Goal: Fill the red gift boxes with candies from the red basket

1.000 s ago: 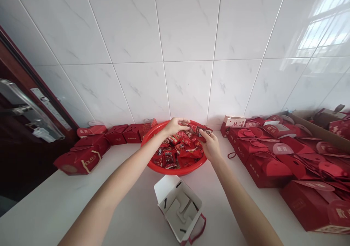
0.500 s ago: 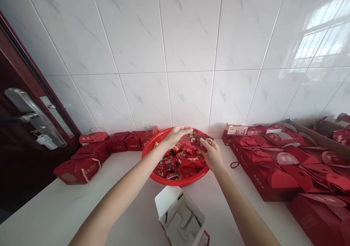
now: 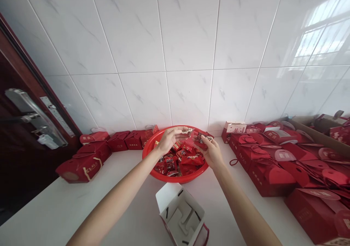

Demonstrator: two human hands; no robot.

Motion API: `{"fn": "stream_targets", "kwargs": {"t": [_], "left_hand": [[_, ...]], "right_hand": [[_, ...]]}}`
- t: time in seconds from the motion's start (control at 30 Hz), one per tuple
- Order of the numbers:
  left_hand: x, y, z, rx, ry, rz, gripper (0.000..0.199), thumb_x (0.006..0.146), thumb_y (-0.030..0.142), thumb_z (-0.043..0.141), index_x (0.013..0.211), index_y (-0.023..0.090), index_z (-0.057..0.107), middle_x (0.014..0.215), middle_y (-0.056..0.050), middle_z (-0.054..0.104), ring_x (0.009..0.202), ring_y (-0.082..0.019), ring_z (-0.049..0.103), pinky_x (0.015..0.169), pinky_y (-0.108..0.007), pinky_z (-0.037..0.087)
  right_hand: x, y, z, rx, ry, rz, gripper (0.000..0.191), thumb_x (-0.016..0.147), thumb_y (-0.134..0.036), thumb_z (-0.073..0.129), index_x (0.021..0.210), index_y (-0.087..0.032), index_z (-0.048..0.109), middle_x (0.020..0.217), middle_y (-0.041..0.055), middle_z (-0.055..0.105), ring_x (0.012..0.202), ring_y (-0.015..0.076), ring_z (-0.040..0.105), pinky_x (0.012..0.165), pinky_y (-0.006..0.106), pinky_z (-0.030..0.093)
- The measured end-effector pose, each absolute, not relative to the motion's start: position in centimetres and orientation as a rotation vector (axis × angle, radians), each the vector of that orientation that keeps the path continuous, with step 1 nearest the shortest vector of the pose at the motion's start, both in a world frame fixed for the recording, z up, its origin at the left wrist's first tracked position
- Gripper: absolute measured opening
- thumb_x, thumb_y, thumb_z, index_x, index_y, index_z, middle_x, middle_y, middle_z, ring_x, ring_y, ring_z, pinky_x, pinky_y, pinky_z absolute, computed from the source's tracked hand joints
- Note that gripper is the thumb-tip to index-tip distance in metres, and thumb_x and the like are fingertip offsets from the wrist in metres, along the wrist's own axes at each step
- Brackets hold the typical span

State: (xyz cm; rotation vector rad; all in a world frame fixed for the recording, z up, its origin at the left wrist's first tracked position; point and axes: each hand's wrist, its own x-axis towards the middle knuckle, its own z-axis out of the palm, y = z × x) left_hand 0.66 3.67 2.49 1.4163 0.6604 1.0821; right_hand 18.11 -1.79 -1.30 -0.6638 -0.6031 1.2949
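Above the far part of a red plastic basket, my left hand pinches a small wrapped candy between its fingertips. Opposite it, my right hand grips another wrapped candy, dark with pale lettering. The two hands are apart, each over its own side of the basket. Inside lie several red-wrapped candies. Closer to me stands an opened gift box, white inside, with its flap up and nothing visible within.
Red gift boxes line the wall at left, beside a dark door with a metal handle. Many closed red boxes crowd the right side, near a cardboard carton. A white tiled wall rises behind the table.
My left hand has drawn back to the left, away from the right, and now holds a candy of its own. My right hand keeps its candy in nearly the same spot.
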Motion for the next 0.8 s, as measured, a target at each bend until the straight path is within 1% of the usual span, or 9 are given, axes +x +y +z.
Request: {"fn": "stream_targets", "kwargs": {"t": [0.07, 0.17, 0.27, 0.37, 0.43, 0.5, 0.6, 0.7, 0.8], "left_hand": [[0.3, 2.9, 2.4, 1.49, 0.704, 1.122, 0.038, 0.07, 0.047, 0.078, 0.091, 0.015, 0.075, 0.1, -0.01, 0.078, 0.096, -0.026, 0.072, 0.089, -0.04, 0.056], [-0.1, 2.0, 2.1, 1.645, 0.788, 1.137, 0.033, 0.068, 0.04, 0.083, 0.09, 0.017, 0.073, 0.098, -0.008, 0.078, 0.096, -0.023, 0.071, 0.089, -0.037, 0.056], [-0.1, 1.5, 2.1, 1.765, 0.794, 1.11, 0.029, 0.073, 0.039, 0.079, 0.091, 0.017, 0.071, 0.098, -0.007, 0.076, 0.096, -0.022, 0.07, 0.09, -0.037, 0.055], [0.0, 1.2, 2.4, 1.865, 0.815, 1.098, 0.025, 0.078, 0.039, 0.075, 0.09, 0.017, 0.07, 0.095, -0.006, 0.075, 0.094, -0.021, 0.069, 0.089, -0.035, 0.054], [0.2, 0.9, 2.8, 1.934, 0.832, 1.073, 0.022, 0.08, 0.038, 0.073, 0.088, 0.017, 0.068, 0.092, -0.005, 0.073, 0.09, -0.02, 0.067, 0.086, -0.034, 0.054], [0.5, 0.6, 3.2, 1.986, 0.823, 1.018, 0.021, 0.08, 0.036, 0.073, 0.087, 0.018, 0.066, 0.089, -0.003, 0.07, 0.086, -0.018, 0.066, 0.084, -0.032, 0.054], [0.9, 0.6, 3.7, 1.967, 0.805, 0.939, 0.029, 0.079, 0.036, 0.075, 0.099, 0.019, 0.063, 0.093, -0.003, 0.067, 0.089, -0.018, 0.066, 0.084, -0.03, 0.053], [0.9, 1.6, 3.8, 1.894, 0.86, 0.894, 0.041, 0.081, 0.043, 0.074, 0.113, 0.021, 0.06, 0.104, -0.006, 0.069, 0.095, -0.02, 0.068, 0.082, -0.03, 0.053], [1.1, 3.0, 3.0, 2.023, 0.916, 0.71, 0.035, 0.084, 0.047, 0.07, 0.107, 0.02, 0.068, 0.104, -0.007, 0.073, 0.098, -0.023, 0.069, 0.081, -0.03, 0.052]], "right_hand": [[17.9, -2.1, -1.1, -0.656, -0.582, 1.32, 0.038, 0.054, -0.037, 0.096, 0.078, -0.02, 0.071, 0.085, 0.0024, 0.077, 0.093, 0.0225, 0.073, 0.077, 0.036, 0.064], [17.2, -2.6, -0.7, -0.637, -0.577, 1.345, 0.035, 0.055, -0.034, 0.095, 0.077, -0.021, 0.071, 0.086, 0.0002, 0.076, 0.092, 0.021, 0.071, 0.076, 0.036, 0.065], [16.6, -3.2, -0.3, -0.619, -0.614, 1.353, 0.033, 0.057, -0.034, 0.094, 0.078, -0.021, 0.071, 0.087, -0.0011, 0.075, 0.092, 0.0197, 0.07, 0.079, 0.037, 0.065], [16.2, -3.7, 0.1, -0.61, -0.667, 1.387, 0.03, 0.058, -0.03, 0.093, 0.078, -0.02, 0.074, 0.088, 0.0008, 0.077, 0.089, 0.0192, 0.071, 0.079, 0.033, 0.063], [16.0, -3.8, 0.2, -0.62, -0.664, 1.41, 0.028, 0.056, -0.026, 0.093, 0.077, -0.018, 0.075, 0.086, 0.0022, 0.077, 0.084, 0.0181, 0.071, 0.074, 0.029, 0.062], [16.0, -3.7, 0.2, -0.646, -0.638, 1.417, 0.027, 0.055, -0.024, 0.092, 0.076, -0.017, 0.076, 0.082, 0.002, 0.077, 0.077, 0.0167, 0.07, 0.064, 0.025, 0.059], [16.5, -3.4, 0.2, -0.683, -0.592, 1.389, 0.025, 0.056, -0.023, 0.091, 0.075, -0.017, 0.076, 0.076, 0.0011, 0.076, 0.069, 0.0158, 0.068, 0.051, 0.022, 0.054], [17.8, -3.1, 0.6, -0.696, -0.486, 1.298, 0.023, 0.056, -0.019, 0.09, 0.073, -0.018, 0.074, 0.073, 0.0003, 0.075, 0.068, 0.0155, 0.068, 0.05, 0.021, 0.054], [19.5, -3.0, 1.3, -0.671, -0.403, 1.212, 0.021, 0.057, -0.016, 0.088, 0.071, -0.018, 0.073, 0.074, -0.0006, 0.074, 0.07, 0.0144, 0.068, 0.051, 0.02, 0.056]]}}
